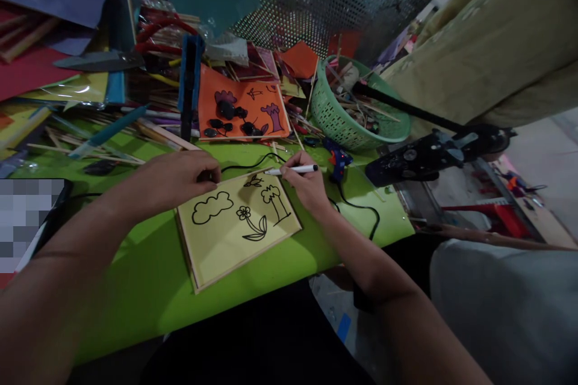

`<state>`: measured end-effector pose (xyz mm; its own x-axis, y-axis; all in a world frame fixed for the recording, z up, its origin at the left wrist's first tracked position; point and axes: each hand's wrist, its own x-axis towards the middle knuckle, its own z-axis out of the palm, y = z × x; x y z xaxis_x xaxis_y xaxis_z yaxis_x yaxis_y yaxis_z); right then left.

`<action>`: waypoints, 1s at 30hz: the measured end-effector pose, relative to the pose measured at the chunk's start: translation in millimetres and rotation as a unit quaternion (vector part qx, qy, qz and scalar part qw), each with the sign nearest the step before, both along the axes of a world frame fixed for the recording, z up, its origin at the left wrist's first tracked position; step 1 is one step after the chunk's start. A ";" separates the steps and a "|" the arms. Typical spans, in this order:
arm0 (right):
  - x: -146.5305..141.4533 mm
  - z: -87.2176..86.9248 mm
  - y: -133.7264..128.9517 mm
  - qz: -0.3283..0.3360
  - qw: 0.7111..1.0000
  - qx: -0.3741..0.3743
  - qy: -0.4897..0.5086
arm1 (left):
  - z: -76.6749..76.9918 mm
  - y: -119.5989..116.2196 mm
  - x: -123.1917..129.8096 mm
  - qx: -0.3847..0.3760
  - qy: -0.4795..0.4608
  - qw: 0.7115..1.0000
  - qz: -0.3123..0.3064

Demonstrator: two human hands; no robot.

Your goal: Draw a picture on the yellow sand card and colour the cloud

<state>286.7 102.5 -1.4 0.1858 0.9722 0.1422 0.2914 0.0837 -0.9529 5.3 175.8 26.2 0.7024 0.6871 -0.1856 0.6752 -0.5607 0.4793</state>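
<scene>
Marker [298, 169] sits gripped in your right hand [309, 187], tip near top edge of yellow drawing [217, 255] on table [139, 289]; can't tell if left hand [183, 174] grips anything. Press drawing flat, stroke lightly.

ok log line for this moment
right hand: holding marker | left hand: at top edge of yellow sheet | sheet: cloud, flower, tree drawn
</scene>
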 end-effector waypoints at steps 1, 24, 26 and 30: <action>-0.1 0.1 -0.1 0.001 1.000 0.001 0.001 | 0.2 -0.1 -0.1 -0.002 -0.003 1.000 -0.003; 1.0 1.1 -0.8 0.003 1.000 0.000 0.010 | 0.1 -0.5 0.5 0.000 -0.001 1.000 0.002; 1.2 1.6 -1.1 0.008 1.000 0.002 0.011 | -0.3 -0.1 0.2 -0.001 -0.002 1.000 -0.001; 1.1 2.2 -1.6 0.008 1.000 0.005 0.013 | -0.4 0.1 -0.9 -0.002 -0.007 1.000 -0.008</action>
